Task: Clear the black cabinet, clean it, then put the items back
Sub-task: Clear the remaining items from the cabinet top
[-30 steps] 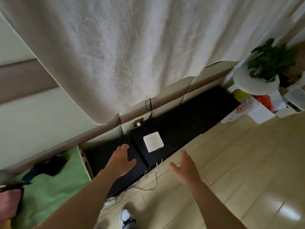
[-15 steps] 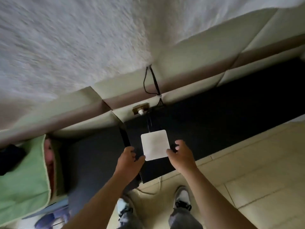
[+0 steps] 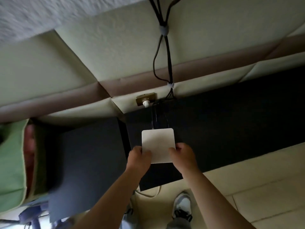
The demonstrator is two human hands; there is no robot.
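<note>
Atop the black cabinet point(image 3: 231, 129), near its left end, is a flat white box point(image 3: 157, 142) w/ rounded corners. Head view: left hand point(image 3: 138, 160) grips the box's near-left corner, right hand point(image 3: 183, 158) the near-right one. Thumbs press on top and the other fingers are hidden beneath, so both hands pinch the box. Can't tell if it's lifted or resting on the top. Thin dark leads run from its far edge toward a brass wall socket point(image 3: 146, 100) w/ a white plug, just beside black cables point(image 3: 168, 52) strapped together on the padded wall. Left of the cabinet stands a lower dark unit point(image 3: 85, 162), then sth green point(image 3: 11, 162). Below, a white cord point(image 3: 156, 193) loops on the pale floor point(image 3: 255, 187) near a white shoe point(image 3: 182, 205)
</note>
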